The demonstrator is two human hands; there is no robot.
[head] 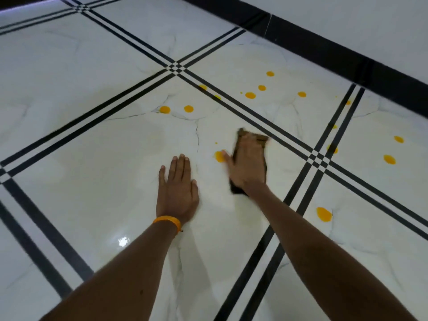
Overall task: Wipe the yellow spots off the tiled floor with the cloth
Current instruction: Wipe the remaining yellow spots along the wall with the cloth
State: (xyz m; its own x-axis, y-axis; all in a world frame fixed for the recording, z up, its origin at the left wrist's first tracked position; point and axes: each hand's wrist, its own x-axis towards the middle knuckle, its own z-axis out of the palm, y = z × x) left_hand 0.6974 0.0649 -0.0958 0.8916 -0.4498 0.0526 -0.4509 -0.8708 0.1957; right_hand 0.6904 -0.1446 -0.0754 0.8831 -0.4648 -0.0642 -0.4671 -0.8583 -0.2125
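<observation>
Wiping is under way. The right hand [249, 165] presses flat on the dark cloth [252, 139], its grip spread rather than clamped; the left hand [177, 189] lies open on the tiled floor [92, 135]. One yellow spot [218, 156] touches the right thumb. Judgement: next, sweep left over it; many spots [250, 95] lie beyond.

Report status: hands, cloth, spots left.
Right hand flat on brown cloth, beside nearest yellow spot. Left hand braced open on floor. Many spots remain. Nothing in the way.
</observation>
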